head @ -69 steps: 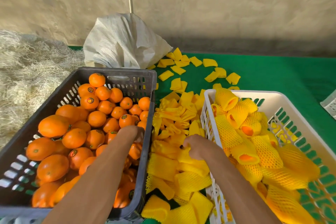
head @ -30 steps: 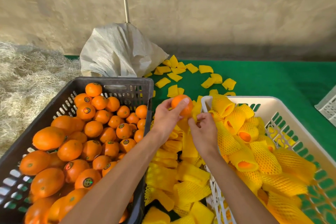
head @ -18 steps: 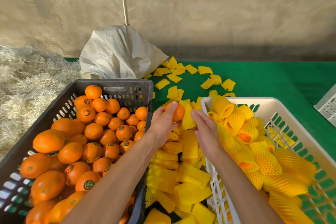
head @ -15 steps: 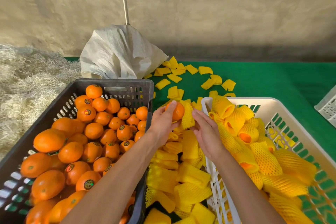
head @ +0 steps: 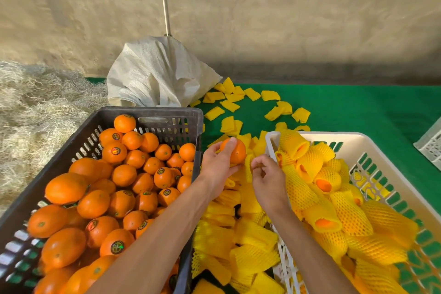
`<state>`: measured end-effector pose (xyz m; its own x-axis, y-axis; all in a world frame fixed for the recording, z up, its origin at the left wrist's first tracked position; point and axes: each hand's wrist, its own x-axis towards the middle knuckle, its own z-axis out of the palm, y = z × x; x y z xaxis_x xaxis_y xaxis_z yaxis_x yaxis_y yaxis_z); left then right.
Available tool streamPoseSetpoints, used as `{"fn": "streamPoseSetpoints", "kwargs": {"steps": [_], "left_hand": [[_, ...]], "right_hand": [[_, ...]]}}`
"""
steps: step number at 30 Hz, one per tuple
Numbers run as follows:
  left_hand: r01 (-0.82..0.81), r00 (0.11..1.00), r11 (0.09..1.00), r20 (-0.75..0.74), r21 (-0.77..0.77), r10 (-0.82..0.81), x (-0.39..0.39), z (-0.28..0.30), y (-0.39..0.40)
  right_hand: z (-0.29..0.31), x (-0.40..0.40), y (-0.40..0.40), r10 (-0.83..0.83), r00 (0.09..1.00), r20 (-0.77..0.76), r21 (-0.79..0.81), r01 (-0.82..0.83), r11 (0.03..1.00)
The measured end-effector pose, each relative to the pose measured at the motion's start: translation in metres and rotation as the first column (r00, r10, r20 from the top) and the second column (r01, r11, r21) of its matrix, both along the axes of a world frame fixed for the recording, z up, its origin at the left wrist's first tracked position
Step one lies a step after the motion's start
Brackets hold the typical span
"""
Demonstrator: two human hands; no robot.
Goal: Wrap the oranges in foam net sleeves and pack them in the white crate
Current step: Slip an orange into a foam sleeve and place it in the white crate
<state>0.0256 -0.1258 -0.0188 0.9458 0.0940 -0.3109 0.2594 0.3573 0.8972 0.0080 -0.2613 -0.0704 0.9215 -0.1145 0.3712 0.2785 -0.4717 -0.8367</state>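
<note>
I am looking down through the head camera at a wrapping station and recording the step in hand as the sleeving of a single fruit. The left hand (head: 218, 166) is holding one bare orange (head: 235, 151) above the gap between the two crates, its grip clamped on the fruit with the forefinger lying over the top and the thumb underneath. The right hand (head: 267, 178) is hovering just beside it, fingers curled and pinching the edge of a yellow foam net sleeve (head: 249, 166) that is hanging just below and to the right of the orange; whether the sleeve mouth is already opened I cannot tell. The dark crate (head: 152, 112) on the left is carrying the unwrapped oranges (head: 124, 174), and the white crate (head: 353, 137) on the right is holding a good many wrapped oranges (head: 310, 162), so I am judging the task well under way but far from done. Loose sleeves (head: 238, 234) are lying heaped between the crates and scattered on the green table (head: 358, 107). The next move, in my judgement, calls for spreading the sleeve mouth and pushing the orange in, then setting it in the white crate. The net is looking soft and stretchy, and could bunch if not opened fully.
</note>
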Motion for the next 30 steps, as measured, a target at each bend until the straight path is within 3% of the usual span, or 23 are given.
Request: {"fn": "streamPoseSetpoints", "kwargs": {"steps": [6, 14, 18, 22, 24, 27, 30], "left_hand": [[0.071, 0.996, 0.995, 0.058, -0.068, -0.067, -0.004, 0.006, -0.003], [0.142, 0.987, 0.985, 0.086, -0.094, -0.134, -0.005, 0.007, -0.009], [0.152, 0.985, 0.983, 0.094, -0.106, -0.142, -0.003, 0.01, -0.007], [0.114, 0.991, 0.978, 0.092, -0.174, -0.099, -0.001, 0.012, -0.003], [0.114, 0.991, 0.979, 0.088, -0.167, -0.1, -0.002, 0.013, -0.001], [0.118, 0.988, 0.991, 0.111, -0.064, -0.111, -0.004, 0.011, -0.001], [0.068, 0.984, 0.996, 0.16, 0.057, -0.077, -0.004, 0.009, -0.001]], "right_hand": [[-0.002, 0.001, 0.0, -0.056, 0.991, -0.12, 0.027, 0.06, 0.998], [-0.001, 0.005, 0.002, 0.224, 0.903, -0.368, 0.432, -0.047, 0.901], [-0.004, 0.004, 0.012, 0.367, 0.792, -0.488, 0.436, -0.143, 0.888], [-0.007, 0.003, 0.014, 0.394, 0.735, -0.552, 0.441, -0.144, 0.886], [-0.008, 0.005, 0.011, 0.381, 0.744, -0.549, 0.412, -0.155, 0.898], [-0.009, 0.005, 0.004, 0.249, 0.83, -0.499, 0.21, -0.163, 0.964], [-0.008, 0.004, 0.001, 0.177, 0.919, -0.351, 0.249, -0.09, 0.964]]}}
